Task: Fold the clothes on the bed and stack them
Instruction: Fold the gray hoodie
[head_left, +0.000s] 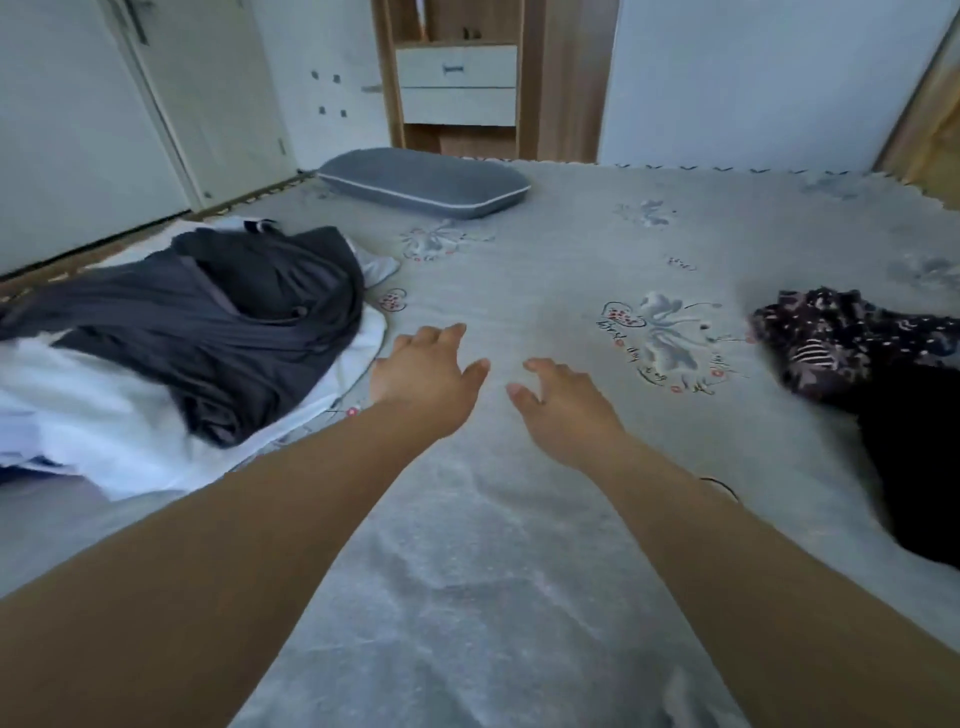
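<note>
A dark grey garment (228, 322) lies crumpled on top of a white garment (104, 415) at the left of the grey bed sheet (519, 519). At the right edge lies a dark patterned garment (841, 338) beside black cloth (914, 457). My left hand (423, 382) reaches forward over the sheet just right of the white garment, its fingers spread and holding nothing. My right hand (561, 400) hovers beside it over bare sheet, fingers relaxed, also holding nothing.
A grey pillow (423, 182) lies at the far side of the bed. Behind it stand a wooden shelf unit with white drawers (457, 85) and white walls. A white door (208, 104) is at the back left.
</note>
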